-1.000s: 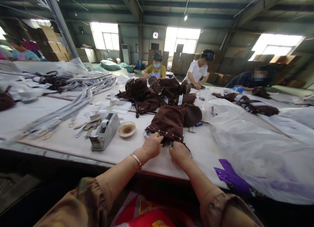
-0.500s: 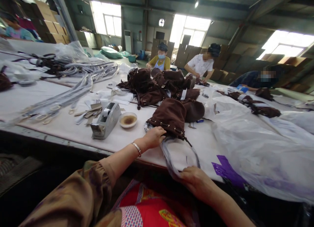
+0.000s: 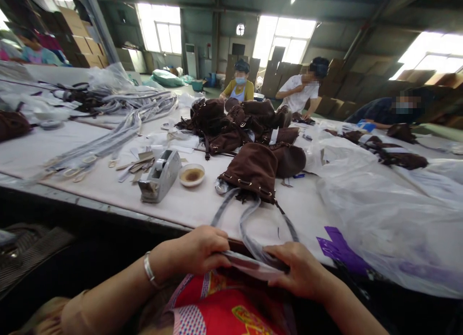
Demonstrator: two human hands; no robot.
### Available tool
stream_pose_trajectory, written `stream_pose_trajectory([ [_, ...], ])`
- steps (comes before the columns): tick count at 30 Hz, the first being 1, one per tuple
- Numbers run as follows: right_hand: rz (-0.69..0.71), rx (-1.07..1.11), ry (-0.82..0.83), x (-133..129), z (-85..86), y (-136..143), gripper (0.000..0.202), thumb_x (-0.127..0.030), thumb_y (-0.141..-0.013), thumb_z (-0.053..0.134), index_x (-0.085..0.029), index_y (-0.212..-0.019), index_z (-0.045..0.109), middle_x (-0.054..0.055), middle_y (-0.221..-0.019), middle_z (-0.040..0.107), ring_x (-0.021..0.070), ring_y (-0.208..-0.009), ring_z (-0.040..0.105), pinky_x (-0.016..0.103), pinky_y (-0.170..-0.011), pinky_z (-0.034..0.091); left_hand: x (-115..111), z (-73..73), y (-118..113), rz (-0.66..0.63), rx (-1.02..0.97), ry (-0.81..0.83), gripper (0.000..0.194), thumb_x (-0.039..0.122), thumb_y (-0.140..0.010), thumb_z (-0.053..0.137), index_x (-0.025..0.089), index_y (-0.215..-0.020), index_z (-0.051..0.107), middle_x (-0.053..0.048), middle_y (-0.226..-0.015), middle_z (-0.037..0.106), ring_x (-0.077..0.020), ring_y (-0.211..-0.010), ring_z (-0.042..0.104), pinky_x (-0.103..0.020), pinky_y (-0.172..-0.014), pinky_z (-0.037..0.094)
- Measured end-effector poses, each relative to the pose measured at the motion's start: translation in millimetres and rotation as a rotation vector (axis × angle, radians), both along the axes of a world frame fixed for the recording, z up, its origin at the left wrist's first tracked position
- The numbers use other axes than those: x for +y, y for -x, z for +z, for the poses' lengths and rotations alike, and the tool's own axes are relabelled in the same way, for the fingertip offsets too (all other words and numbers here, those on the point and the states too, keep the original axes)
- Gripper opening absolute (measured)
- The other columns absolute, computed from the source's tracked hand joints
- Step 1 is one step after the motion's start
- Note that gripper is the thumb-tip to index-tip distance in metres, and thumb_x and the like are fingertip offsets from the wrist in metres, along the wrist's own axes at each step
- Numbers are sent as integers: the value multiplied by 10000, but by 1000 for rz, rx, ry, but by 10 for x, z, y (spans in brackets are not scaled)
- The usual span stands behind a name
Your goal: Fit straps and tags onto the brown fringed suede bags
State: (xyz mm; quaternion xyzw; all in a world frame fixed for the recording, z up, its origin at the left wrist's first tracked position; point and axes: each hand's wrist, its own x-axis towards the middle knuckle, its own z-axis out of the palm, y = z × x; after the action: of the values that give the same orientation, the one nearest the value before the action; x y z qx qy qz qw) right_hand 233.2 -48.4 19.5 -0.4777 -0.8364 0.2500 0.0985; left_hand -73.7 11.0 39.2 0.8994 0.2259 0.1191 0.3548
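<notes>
A dark brown drawstring bag (image 3: 249, 168) lies on the table in front of me, its eyelet-lined mouth turned my way. From that mouth a strap (image 3: 249, 224) wrapped in clear plastic runs down past the table edge. My left hand (image 3: 202, 250), with a silver bangle at the wrist, pinches one stretch of the strap near my lap. Gripping another stretch a short way to the right is my right hand (image 3: 294, 270). Between the hands the wrapped strap is drawn nearly straight. Part of it is hidden behind the fingers.
Left of the bag stand a grey tape dispenser (image 3: 161, 175) and a white dish (image 3: 191, 174) with brown residue. More brown bags (image 3: 242, 122) are heaped behind. Plastic-wrapped straps (image 3: 108, 137) lie left; clear plastic sheeting (image 3: 379, 214) covers the right. Co-workers (image 3: 304, 86) stand across the table.
My left hand has left the bag's mouth and come down toward me, now gripping the wrapped strap. My right hand still holds the strap. The bag stays in about the same place.
</notes>
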Motion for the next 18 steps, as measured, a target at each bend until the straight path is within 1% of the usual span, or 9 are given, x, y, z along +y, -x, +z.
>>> stream_pose_trajectory([
  [2, 1, -86, -20, -66, -48, -98, 302, -448, -795, 702, -241, -1014, 697, 54, -832, 728, 220, -778, 643, 290, -704, 389, -49, 37, 317, 91, -77, 309, 404, 512, -910, 531, 161, -718, 588, -13, -689, 555, -116, -616, 468, -236, -579, 370],
  [4, 37, -155, -33, -127, -114, -145, 188, -377, -818, 688, -242, -948, 685, 37, -809, 715, 212, -776, 637, 304, -718, 371, -76, -41, 668, 214, -192, 636, 529, 663, -836, 547, 160, -674, 565, 9, -581, 476, -96, -511, 377, -226, -473, 281],
  [6, 87, -193, -57, -164, -174, -146, 83, -307, -846, 659, -230, -875, 660, 27, -803, 700, 200, -778, 628, 319, -735, 352, -103, -225, 1029, 364, -361, 877, 589, 757, -732, 595, 170, -701, 577, 39, -505, 392, -81, -437, 304, -215, -421, 220],
  [8, 108, -199, -100, -168, -208, -128, 61, -254, -879, 611, -212, -843, 639, 28, -806, 686, 189, -780, 616, 328, -748, 340, -150, -469, 1382, 503, -515, 984, 583, 768, -706, 615, 188, -760, 601, 83, -469, 257, -60, -399, 203, -203, -407, 227],
  [10, 112, -184, -144, -143, -213, -117, 91, -222, -909, 564, -200, -857, 635, 33, -810, 676, 181, -783, 606, 331, -759, 336, -225, -727, 1700, 576, -501, 1018, 591, 787, -762, 526, 207, -825, 621, 98, -487, 185, -52, -401, 139, -187, -414, 246],
  [12, 116, -169, -188, -102, -208, -128, 124, -201, -931, 530, -192, -863, 633, 33, -802, 667, 177, -779, 596, 332, -764, 331, -322, -962, 1959, 609, -286, 979, 623, 806, -809, 418, 225, -870, 633, 96, -488, 193, -56, -404, 144, -170, -418, 243],
  [15, 120, -176, -292, -39, -227, -186, 168, -169, -939, 513, -186, -815, 625, 31, -770, 651, 173, -739, 568, 338, -751, 319, -503, -1233, 2224, 655, 211, 713, 569, 722, -838, 464, 186, -724, 616, 51, -536, 402, -96, -492, 367, -188, -476, 317],
  [17, 104, -180, -370, -7, -259, -241, 181, -149, -935, 512, -182, -808, 635, 34, -753, 642, 175, -719, 553, 346, -750, 314, -637, -1353, 2340, 680, 469, 545, 526, 651, -810, 528, 163, -628, 598, 3, -597, 510, -157, -604, 493, -233, -562, 387],
  [18, 93, -174, -398, 4, -273, -266, 184, -142, -936, 509, -181, -820, 647, 36, -746, 639, 176, -717, 551, 349, -753, 314, -700, -1393, 2385, 706, 566, 503, 487, 612, -791, 547, 161, -616, 608, -9, -606, 536, -185, -636, 527, -258, -600, 409],
])
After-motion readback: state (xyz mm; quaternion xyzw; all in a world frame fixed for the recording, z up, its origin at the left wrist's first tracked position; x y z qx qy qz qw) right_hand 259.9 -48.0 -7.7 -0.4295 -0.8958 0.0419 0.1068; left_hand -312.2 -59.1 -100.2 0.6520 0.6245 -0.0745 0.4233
